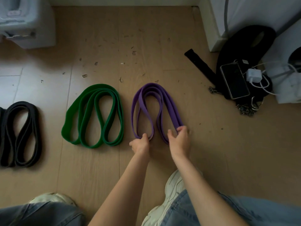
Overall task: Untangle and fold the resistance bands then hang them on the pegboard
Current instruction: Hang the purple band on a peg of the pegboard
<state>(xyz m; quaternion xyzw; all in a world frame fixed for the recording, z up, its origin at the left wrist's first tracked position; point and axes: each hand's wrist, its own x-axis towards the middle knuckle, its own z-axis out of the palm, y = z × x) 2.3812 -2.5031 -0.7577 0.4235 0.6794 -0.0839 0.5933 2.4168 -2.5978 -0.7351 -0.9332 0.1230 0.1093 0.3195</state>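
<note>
the purple band (156, 110), coiled on the wooden floor (203, 144), is gripped at both near ends: the left loop is pinched by the left hand (140, 145), the right by the right hand (180, 139). at nine o'clock lie the green band (93, 115) and, farther out, the black band (21, 134) (both folded).

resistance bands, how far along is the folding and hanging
Done: the green band and black band lie folded in loops on the floor. In hand: the left hand and right hand grip the purple band's near ends. Left: hanging all three; no pegboard is in view.
</note>
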